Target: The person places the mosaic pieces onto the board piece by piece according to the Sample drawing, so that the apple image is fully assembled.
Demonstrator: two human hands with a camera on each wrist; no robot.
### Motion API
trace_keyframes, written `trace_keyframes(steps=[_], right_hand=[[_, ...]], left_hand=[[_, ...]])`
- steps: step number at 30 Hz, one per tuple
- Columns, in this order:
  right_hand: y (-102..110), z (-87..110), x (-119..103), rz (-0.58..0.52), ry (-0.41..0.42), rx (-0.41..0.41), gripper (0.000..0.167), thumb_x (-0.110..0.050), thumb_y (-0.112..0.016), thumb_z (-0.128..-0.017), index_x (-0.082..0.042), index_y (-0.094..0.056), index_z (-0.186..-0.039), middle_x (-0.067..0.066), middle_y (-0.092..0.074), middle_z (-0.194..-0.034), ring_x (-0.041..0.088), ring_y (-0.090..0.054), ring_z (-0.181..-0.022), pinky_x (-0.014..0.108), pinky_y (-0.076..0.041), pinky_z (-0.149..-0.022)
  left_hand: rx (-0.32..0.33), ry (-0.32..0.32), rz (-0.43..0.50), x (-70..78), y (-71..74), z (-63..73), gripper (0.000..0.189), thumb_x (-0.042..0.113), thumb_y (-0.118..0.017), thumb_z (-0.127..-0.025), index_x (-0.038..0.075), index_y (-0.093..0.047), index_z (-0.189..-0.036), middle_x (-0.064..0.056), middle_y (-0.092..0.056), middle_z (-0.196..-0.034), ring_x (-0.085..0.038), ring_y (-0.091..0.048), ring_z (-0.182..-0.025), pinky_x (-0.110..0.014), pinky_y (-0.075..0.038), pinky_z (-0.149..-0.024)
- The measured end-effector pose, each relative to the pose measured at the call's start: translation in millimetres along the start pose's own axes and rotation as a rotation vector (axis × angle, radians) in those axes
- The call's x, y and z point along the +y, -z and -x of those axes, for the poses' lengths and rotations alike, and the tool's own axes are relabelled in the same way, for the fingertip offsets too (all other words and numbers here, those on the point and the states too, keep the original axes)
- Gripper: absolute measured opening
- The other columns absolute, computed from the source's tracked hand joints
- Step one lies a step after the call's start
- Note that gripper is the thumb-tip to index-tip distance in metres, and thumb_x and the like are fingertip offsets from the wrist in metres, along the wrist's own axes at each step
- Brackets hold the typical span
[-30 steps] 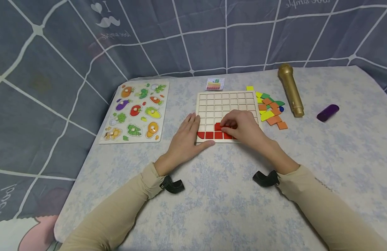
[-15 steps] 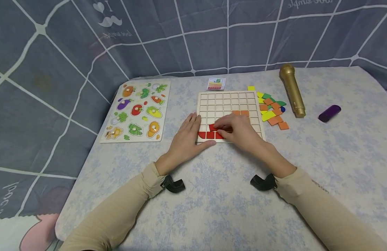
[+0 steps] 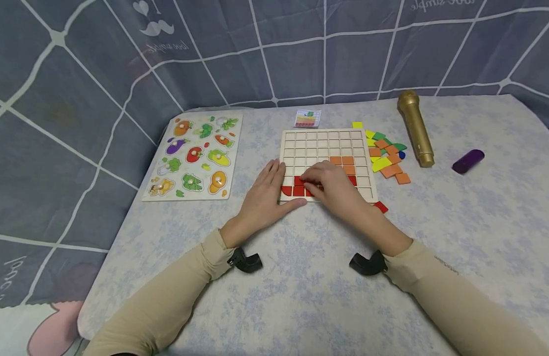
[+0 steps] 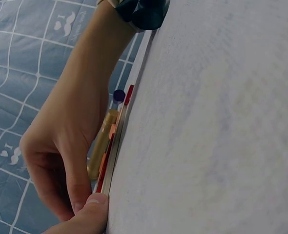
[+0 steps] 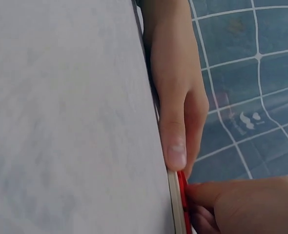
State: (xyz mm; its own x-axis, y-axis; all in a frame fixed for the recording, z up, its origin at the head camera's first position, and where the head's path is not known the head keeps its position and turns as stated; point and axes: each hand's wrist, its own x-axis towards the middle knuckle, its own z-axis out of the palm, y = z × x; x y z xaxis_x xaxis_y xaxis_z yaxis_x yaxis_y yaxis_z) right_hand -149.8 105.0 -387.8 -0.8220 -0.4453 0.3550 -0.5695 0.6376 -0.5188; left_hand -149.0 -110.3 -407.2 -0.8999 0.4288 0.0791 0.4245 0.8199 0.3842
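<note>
A wooden grid board (image 3: 297, 143) lies mid-table in the head view. Red tiles (image 3: 298, 191) fill part of its nearest row, and orange tiles (image 3: 342, 160) sit farther up at the right. My left hand (image 3: 265, 198) rests along the board's left edge, fingers straight and thumb along the front edge. Over the near rows, my right hand (image 3: 332, 185) has thumb and fingers bent at a red tile (image 3: 298, 181) in the second row, pinching its right side. That hand hides several cells beneath it. The right wrist view shows its fingertip against the red layer (image 5: 183, 190).
Loose yellow, orange and green tiles (image 3: 391, 170) lie right of the board. A single red tile (image 3: 381, 206) is at its near right corner. A gold microphone (image 3: 416, 128), a purple cylinder (image 3: 468, 161), a vegetable puzzle (image 3: 199, 170) and a small picture card (image 3: 307, 118) lie around.
My right hand has moved left along the second row with the red tile, which now lies squarer over its cell. The red tile by the right corner has come into sight. My left hand stays put.
</note>
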Motion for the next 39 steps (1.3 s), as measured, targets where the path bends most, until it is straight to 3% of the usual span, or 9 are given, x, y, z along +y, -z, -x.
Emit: trace_keyframes(steps=[9, 15, 23, 29, 34, 39], right_hand=[[-4, -3.4, 0, -0.027, -0.023, 0.02, 0.017, -0.002, -0.077, -0.094, 0.001, -0.08, -0.11, 0.014, -0.077, -0.109, 0.028, -0.07, -0.1, 0.042, -0.058, -0.088], [14, 5.0, 1, -0.064, -0.114, -0.015, 0.023, -0.008, -0.075, -0.097, -0.001, -0.077, -0.118, 0.011, -0.076, -0.107, 0.023, -0.069, -0.088, 0.038, -0.057, -0.078], [56, 42.0, 15, -0.074, -0.25, -0.036, 0.024, -0.012, -0.079, -0.095, -0.005, -0.078, -0.118, 0.008, -0.077, -0.106, 0.022, -0.072, -0.091, 0.045, -0.062, -0.085], [83, 82.5, 29, 0.035, -0.28, -0.019, 0.028, -0.015, -0.087, -0.088, -0.006, -0.08, -0.113, 0.007, -0.077, -0.101, 0.022, -0.072, -0.091, 0.048, -0.063, -0.084], [91, 105.3, 32, 0.133, -0.294, -0.069, 0.039, -0.02, -0.094, -0.08, -0.006, -0.079, -0.114, 0.005, -0.077, -0.098, 0.023, -0.071, -0.086, 0.042, -0.057, -0.078], [89, 111.8, 31, 0.15, -0.277, -0.073, 0.039, -0.015, -0.093, -0.08, -0.003, -0.077, -0.114, 0.006, -0.078, -0.098, 0.022, -0.073, -0.086, 0.038, -0.059, -0.076]], left_hand=[[-0.008, 0.004, -0.002, 1.1, 0.9, 0.0, 0.107, 0.068, -0.065, -0.095, -0.001, -0.023, -0.166, -0.019, -0.018, -0.175, -0.031, -0.011, -0.165, -0.046, -0.021, -0.132], [0.003, -0.014, 0.016, 3.7, -1.2, -1.0, 0.107, 0.068, -0.065, -0.095, -0.001, -0.023, -0.167, -0.02, -0.02, -0.175, -0.031, -0.013, -0.165, -0.047, -0.022, -0.132], [0.014, 0.019, -0.012, -0.9, -2.5, -0.5, 0.113, 0.071, -0.065, -0.093, 0.001, -0.018, -0.168, -0.017, -0.018, -0.176, -0.031, -0.011, -0.165, -0.045, -0.018, -0.133], [0.036, 0.024, -0.05, -4.2, -2.7, 0.1, 0.12, 0.076, -0.064, -0.09, -0.003, -0.016, -0.167, -0.021, -0.017, -0.175, -0.034, -0.009, -0.165, -0.046, -0.005, -0.134], [0.048, 0.05, -0.065, -3.9, -3.3, 0.8, 0.123, 0.079, -0.064, -0.087, -0.002, -0.017, -0.167, -0.02, -0.019, -0.175, -0.034, -0.009, -0.165, -0.054, 0.0, -0.133], [0.051, 0.065, -0.054, -3.7, -2.6, 0.8, 0.123, 0.079, -0.065, -0.086, -0.001, -0.018, -0.167, -0.02, -0.018, -0.175, -0.034, -0.008, -0.165, -0.056, -0.001, -0.133]])
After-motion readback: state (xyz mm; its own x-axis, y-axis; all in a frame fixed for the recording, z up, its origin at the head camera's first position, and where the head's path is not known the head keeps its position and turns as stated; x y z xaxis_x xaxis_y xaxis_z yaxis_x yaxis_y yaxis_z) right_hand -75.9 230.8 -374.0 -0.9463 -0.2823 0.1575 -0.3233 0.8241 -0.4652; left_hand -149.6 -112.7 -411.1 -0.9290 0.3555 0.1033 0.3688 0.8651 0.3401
